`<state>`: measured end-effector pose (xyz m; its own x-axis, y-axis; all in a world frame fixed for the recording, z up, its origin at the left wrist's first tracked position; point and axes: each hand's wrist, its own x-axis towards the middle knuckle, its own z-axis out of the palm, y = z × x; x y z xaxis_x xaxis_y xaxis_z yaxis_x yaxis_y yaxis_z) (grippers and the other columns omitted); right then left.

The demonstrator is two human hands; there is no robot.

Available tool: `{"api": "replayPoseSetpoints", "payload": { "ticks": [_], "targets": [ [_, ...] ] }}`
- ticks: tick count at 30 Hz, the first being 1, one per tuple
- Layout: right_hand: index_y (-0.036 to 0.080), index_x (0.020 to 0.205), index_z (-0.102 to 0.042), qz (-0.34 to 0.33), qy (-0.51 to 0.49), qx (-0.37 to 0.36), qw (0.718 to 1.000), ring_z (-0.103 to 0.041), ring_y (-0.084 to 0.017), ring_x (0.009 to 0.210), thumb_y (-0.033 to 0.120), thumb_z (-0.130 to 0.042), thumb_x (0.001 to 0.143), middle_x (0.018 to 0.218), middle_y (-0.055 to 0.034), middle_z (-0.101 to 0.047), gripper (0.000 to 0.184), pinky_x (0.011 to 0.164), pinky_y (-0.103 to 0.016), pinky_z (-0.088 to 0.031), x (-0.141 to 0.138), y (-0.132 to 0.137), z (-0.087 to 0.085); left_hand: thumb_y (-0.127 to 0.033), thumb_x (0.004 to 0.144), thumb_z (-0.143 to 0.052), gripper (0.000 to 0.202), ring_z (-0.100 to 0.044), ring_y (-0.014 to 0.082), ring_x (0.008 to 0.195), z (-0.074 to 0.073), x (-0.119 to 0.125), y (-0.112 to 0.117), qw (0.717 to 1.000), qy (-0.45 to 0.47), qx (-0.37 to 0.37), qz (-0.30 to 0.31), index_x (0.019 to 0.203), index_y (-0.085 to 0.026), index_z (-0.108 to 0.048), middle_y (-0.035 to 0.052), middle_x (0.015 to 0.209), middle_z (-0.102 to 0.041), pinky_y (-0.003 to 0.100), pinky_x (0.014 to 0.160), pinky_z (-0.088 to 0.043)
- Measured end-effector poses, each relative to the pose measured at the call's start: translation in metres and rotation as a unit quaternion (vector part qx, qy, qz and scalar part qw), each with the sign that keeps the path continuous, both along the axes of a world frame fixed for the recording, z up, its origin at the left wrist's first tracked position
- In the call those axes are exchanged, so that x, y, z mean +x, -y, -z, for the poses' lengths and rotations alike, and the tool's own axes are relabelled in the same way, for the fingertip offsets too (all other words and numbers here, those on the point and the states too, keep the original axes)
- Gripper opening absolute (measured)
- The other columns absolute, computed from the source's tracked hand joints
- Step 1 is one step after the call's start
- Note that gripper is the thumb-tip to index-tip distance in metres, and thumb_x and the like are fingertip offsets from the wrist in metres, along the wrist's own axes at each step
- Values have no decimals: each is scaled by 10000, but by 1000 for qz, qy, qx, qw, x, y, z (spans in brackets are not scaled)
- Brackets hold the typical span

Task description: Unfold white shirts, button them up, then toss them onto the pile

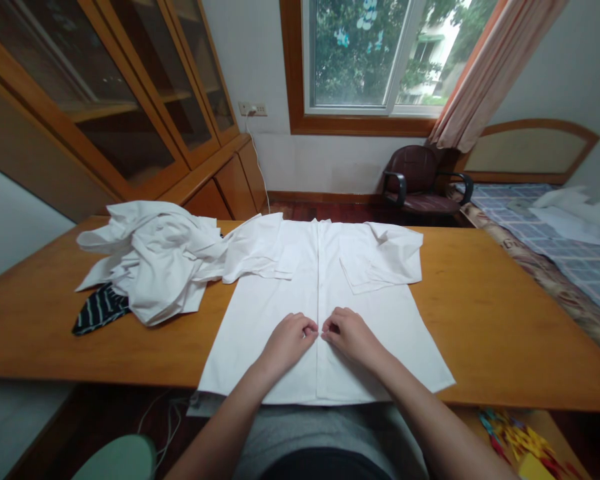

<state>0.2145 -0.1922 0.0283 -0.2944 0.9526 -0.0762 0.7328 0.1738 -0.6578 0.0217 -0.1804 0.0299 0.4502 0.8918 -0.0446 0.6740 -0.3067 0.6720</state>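
Note:
A white shirt (pixel 275 340) lies spread on the wooden table, its front strip running down the middle and its lower edge hanging at the table's near side. The sleeves are folded inward across its upper part. My left hand (pixel 291 337) pinches the cloth just left of the front strip, thumb and fingertips together. Close beside it, my right hand (pixel 349 332) pinches at the strip from the right side. The two sets of fingertips are nearly touching. Whatever fastening lies under the fingers is too small to make out.
Left on the table (pixel 480 300) sits a crumpled heap of white clothes (pixel 155 253), with a dark striped cloth (pixel 100 310) poking out underneath. Beyond are a glass-fronted cabinet (pixel 180 157), an armchair (pixel 415 177) and a bed (pixel 555 220). A green stool (pixel 117 460) stands below the near edge.

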Motion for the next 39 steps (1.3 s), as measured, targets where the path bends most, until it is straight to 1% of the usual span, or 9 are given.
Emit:
{"api": "replayPoseSetpoints", "payload": {
  "ticks": [4, 7, 9, 13, 18, 25, 30, 35, 39],
  "targets": [
    [209, 789, -706, 9, -9, 12, 1000, -561, -188, 888, 197, -726, 822, 856, -26, -640, 41, 802, -287, -383, 0, 3, 1, -240, 850, -622, 96, -595, 213, 861, 2, 3, 0, 1000, -7, -1, -2, 815, -199, -702, 25, 822, -683, 322, 805, -426],
    [206, 801, -706, 10, -14, 15, 1000, -554, -186, 888, 164, -711, 827, 860, -28, -637, 50, 800, -287, -380, 0, 4, 0, -318, 857, -655, 146, -582, 213, 833, 2, 5, 0, 1000, -19, -4, -5, 783, -199, -694, 22, 796, -679, 320, 775, -413],
    [204, 807, -707, 10, -17, 16, 1000, -549, -186, 890, 149, -703, 831, 858, -28, -635, 60, 802, -289, -376, 0, 4, 0, -332, 865, -655, 166, -578, 212, 827, 2, 6, 0, 1000, -23, -4, -6, 771, -200, -692, 21, 791, -679, 318, 769, -406],
    [204, 801, -705, 17, -22, 21, 999, -537, -185, 883, 153, -705, 830, 849, -22, -631, 59, 803, -294, -367, -1, 5, 1, -259, 865, -652, 124, -573, 201, 814, 3, 5, 0, 1000, -17, 9, -3, 762, -201, -690, 17, 788, -680, 315, 775, -396],
    [201, 774, -697, 33, -32, 20, 999, -524, -182, 859, 136, -723, 801, 820, -16, -627, 75, 785, -293, -363, -2, 5, 2, -195, 836, -678, 93, -557, 186, 787, 7, 5, 1, 1000, 6, 13, -19, 743, -199, -687, 2, 755, -666, 310, 764, -388],
    [185, 750, -702, 48, -35, 21, 998, -527, -177, 825, 130, -719, 792, 785, -23, -619, 72, 760, -284, -375, -2, 5, 1, -174, 798, -712, 77, -555, 188, 789, 8, 5, 3, 999, 38, 9, -34, 729, -203, -699, 0, 752, -674, 317, 767, -388],
    [185, 737, -706, 58, -38, -2, 998, -536, -175, 821, 133, -718, 784, 775, -22, -626, 71, 761, -276, -387, -3, 3, -1, -180, 787, -732, 76, -554, 190, 809, 7, 4, 3, 997, 64, 3, -36, 725, -218, -712, -12, 759, -692, 321, 793, -396],
    [181, 720, -705, 65, -21, -19, 998, -544, -181, 830, 138, -726, 767, 782, -29, -637, 67, 759, -273, -390, -5, 1, -4, -191, 795, -725, 86, -550, 196, 822, 9, 5, 5, 996, 69, 23, -44, 717, -226, -716, -10, 769, -699, 325, 799, -397],
    [185, 704, -700, 64, -9, -26, 998, -545, -192, 834, 133, -733, 753, 782, -35, -642, 79, 743, -275, -391, -6, -1, -8, -173, 808, -683, 95, -554, 195, 816, 7, 7, 10, 996, 51, 44, -52, 731, -221, -710, -1, 755, -683, 323, 792, -399]
  ]
}}
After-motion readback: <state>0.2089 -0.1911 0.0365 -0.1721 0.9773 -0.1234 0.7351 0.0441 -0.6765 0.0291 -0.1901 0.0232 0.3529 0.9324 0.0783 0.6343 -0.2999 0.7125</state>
